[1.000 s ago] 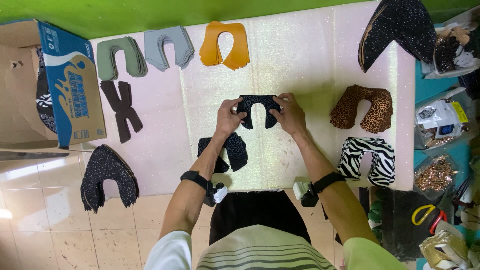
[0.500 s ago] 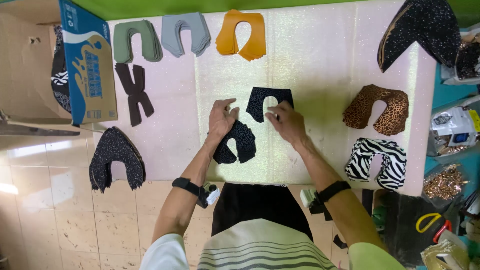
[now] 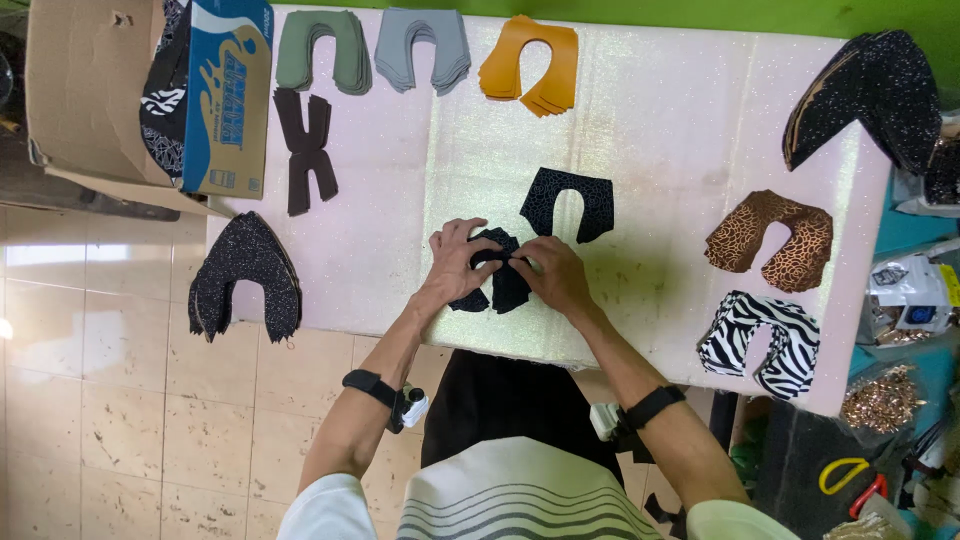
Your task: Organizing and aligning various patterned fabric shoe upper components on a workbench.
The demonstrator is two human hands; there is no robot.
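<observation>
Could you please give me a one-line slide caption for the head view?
Both hands, left hand and right hand, grip a black cut piece on the white table.

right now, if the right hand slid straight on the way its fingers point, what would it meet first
The right hand points up-left over the small black piece that both hands grip. Going on, it would probably meet the left hand first, since their fingertips nearly touch above that piece.

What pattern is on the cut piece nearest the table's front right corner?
Black-and-white zebra stripes on the U-shaped cut piece; it shows best in the head view.
</observation>
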